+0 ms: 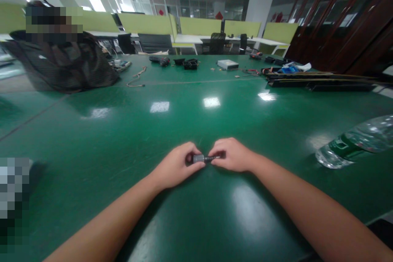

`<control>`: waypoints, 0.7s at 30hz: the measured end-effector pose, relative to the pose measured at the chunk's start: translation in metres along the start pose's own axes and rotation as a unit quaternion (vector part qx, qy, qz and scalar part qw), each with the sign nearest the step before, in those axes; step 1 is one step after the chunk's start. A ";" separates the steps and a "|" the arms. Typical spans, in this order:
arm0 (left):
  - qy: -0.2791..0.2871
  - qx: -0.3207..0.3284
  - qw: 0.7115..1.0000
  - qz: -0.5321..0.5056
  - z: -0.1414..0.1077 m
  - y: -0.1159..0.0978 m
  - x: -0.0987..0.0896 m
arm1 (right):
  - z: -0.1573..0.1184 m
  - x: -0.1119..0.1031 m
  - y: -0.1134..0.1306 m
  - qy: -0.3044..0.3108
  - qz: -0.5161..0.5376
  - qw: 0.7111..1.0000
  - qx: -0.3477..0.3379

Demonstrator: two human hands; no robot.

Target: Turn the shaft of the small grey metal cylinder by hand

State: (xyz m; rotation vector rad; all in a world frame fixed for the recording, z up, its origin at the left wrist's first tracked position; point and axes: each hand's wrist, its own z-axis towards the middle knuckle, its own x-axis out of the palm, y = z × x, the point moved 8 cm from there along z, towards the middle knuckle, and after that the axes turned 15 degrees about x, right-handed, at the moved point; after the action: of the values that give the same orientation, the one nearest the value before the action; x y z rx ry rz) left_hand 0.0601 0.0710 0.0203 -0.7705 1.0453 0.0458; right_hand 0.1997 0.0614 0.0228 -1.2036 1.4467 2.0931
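Observation:
Low over the green table (184, 123), my two hands meet at a short, slim pen-like object (199, 158) with a grey barrel and a dark, narrower end. My left hand (176, 166) is closed around the grey barrel, thumb along the near side. On the other side, the fingers of my right hand (231, 154) pinch the narrow dark end, where a thin light tip shows. The object lies roughly level, pointing from one hand to the other. Its exact kind is too small to tell, and the fingers cover both ends.
A clear water bottle (353, 143) lies at the right. Farther back are a large dark bag (70, 63), a power drill (160, 61), black parts (190, 64), a white box (227, 64), a cord (136, 77) and long black strips (322, 81). A blurred-out object sits at the left edge.

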 end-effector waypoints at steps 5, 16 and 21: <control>0.001 0.002 1.000 0.000 0.001 -0.001 -0.001 | -0.001 -0.003 0.000 -0.004 -0.005 1.000 -0.005; 0.007 -0.003 1.000 0.003 0.000 0.000 0.000 | -0.002 -0.004 -0.001 -0.013 -0.008 1.000 -0.010; 0.006 -0.004 1.000 0.003 0.000 0.000 0.000 | -0.002 -0.006 -0.005 -0.008 -0.006 1.000 0.002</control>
State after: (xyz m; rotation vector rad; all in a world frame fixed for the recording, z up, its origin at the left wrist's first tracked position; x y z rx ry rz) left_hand 0.0599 0.0711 0.0201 -0.7748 1.0598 0.0499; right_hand 0.2078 0.0627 0.0245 -1.1901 1.4317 2.0865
